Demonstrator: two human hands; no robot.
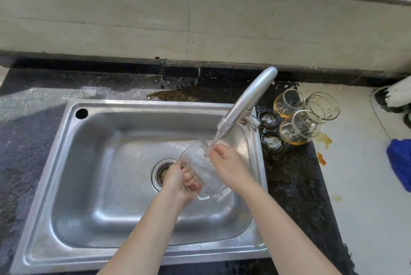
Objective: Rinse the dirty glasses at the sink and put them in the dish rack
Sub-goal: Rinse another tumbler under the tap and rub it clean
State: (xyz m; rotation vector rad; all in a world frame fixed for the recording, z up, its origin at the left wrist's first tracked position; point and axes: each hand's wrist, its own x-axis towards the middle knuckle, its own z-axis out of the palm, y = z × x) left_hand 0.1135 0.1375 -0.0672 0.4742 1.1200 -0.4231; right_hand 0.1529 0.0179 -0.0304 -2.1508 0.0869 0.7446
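Observation:
A clear glass mug (203, 169) is held tilted over the steel sink (93, 185), its mouth under the running tap (244, 101). My left hand (181, 182) grips its handle. My right hand (229, 167) clasps the mug's right side near the rim, where the water stream lands. To the right of the tap, three dirty glasses lie on their sides on the dark counter: a stemmed glass (288, 102), a tumbler (322, 105), and another stemmed glass (299, 128) with amber liquid in it. No dish rack is in view.
Brown spills stain the counter behind the sink (175, 94) and the white surface at right (324, 139). A blue cloth (400, 163) lies at the right edge. A white pipe (400, 92) stands at far right. The sink drain (162, 171) sits left of my hands.

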